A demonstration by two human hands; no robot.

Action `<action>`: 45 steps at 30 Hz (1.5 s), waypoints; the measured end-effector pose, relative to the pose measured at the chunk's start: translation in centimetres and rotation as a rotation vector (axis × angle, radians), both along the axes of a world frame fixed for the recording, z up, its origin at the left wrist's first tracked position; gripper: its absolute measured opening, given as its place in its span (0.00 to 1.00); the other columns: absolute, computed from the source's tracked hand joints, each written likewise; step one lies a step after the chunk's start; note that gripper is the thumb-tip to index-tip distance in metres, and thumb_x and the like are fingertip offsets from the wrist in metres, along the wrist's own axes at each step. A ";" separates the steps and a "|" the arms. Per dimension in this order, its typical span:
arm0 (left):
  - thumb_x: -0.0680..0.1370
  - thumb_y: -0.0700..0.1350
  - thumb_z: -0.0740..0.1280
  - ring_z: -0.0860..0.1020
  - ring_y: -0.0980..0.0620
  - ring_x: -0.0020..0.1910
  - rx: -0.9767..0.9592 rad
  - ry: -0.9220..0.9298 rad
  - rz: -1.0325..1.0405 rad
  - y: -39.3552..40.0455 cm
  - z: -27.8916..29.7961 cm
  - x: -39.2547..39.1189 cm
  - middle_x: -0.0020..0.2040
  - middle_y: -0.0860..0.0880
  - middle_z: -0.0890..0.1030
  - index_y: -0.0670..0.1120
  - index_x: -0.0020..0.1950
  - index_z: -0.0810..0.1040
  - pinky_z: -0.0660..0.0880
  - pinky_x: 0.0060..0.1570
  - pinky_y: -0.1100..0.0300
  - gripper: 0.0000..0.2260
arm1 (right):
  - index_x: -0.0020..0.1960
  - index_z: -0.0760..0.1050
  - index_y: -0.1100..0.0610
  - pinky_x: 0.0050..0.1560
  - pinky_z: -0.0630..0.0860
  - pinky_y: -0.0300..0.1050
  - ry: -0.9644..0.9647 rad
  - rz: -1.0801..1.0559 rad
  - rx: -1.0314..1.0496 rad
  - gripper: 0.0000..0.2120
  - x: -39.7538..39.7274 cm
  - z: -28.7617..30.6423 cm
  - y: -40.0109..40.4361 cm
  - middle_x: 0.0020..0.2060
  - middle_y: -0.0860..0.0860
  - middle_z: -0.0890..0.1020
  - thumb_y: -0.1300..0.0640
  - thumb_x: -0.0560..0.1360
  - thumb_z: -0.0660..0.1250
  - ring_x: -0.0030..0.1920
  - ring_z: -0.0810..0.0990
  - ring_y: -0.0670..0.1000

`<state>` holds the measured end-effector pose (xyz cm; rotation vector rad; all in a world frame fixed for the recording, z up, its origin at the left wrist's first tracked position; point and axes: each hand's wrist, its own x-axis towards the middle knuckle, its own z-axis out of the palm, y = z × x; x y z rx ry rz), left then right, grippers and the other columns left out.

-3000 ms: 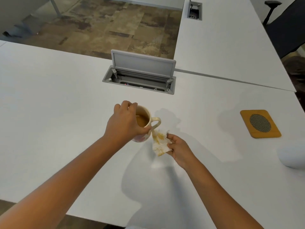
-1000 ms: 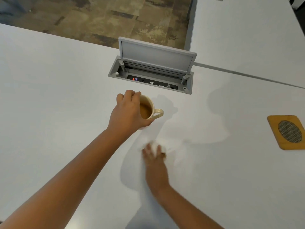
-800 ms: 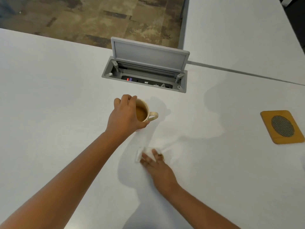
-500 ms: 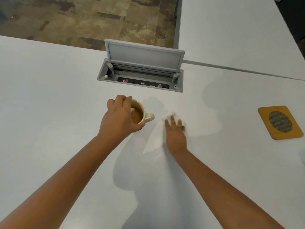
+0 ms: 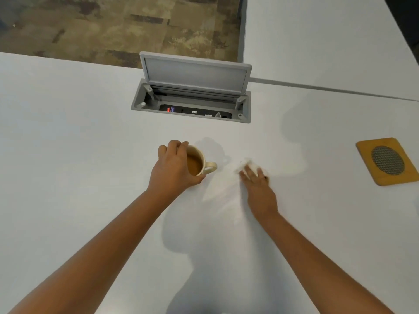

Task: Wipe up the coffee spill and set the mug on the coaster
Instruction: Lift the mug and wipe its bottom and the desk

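Note:
A cream mug [image 5: 199, 163] with coffee in it stands on the white table [image 5: 68, 155], handle pointing right. My left hand [image 5: 173, 168] grips it from the left side over the rim. Just right of the mug, my right hand [image 5: 257, 186] presses flat on a crumpled white tissue [image 5: 248, 162], which shows only at my blurred fingertips. A square wooden coaster [image 5: 385, 160] with a dark mesh disc lies far right, with nothing on it. No brown spill shows on the table around the tissue.
A grey cable box [image 5: 192, 103] with its lid raised sits in the table behind the mug. A seam [image 5: 328, 88] joins a second white table at the back right. Carpeted floor lies beyond the far edge.
My right hand has swept the tissue over the table, from in front of the mug out to its right side. My left hand has kept hold of the mug in place.

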<state>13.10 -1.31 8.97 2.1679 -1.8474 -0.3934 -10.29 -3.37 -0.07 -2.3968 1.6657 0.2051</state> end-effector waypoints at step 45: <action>0.73 0.30 0.58 0.70 0.44 0.54 -0.383 0.253 0.279 9.0 -1.6 2.3 0.51 0.45 0.79 0.43 0.58 0.73 0.65 0.55 0.51 0.17 | 0.75 0.53 0.51 0.61 0.74 0.50 -0.124 -0.092 0.148 0.28 2.2 1.5 12.3 0.75 0.49 0.58 0.68 0.78 0.53 0.75 0.55 0.61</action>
